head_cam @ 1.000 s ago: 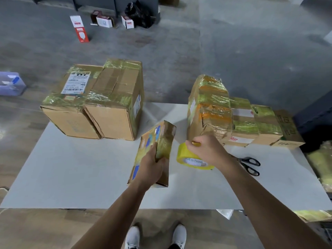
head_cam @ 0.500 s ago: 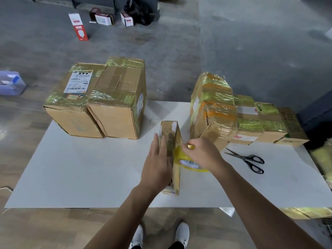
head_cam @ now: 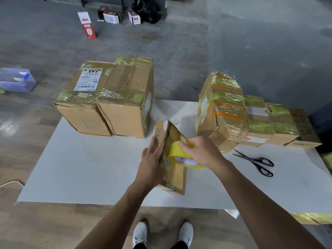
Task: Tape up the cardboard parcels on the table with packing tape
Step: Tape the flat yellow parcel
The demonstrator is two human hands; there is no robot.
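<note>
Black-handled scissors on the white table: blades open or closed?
Open. The black-handled scissors lie flat on the white table, blade tips apart in a narrow V.

scissors [head_cam: 251, 159] right, blades apart | purple bin [head_cam: 17, 80] far left | black bag [head_cam: 146, 9] beyond | red-white carton [head_cam: 87, 25] left of it

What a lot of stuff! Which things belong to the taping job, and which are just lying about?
In use: small parcel, yellow tape roll, left hand, right hand, scissors, taped boxes, table.
Lying about: red-and-white carton, black bag, lilac bin, all on the floor.

Left hand [head_cam: 151, 165] against parcel [head_cam: 177, 178], right hand [head_cam: 203, 151] gripping tape roll [head_cam: 173, 150]
</note>
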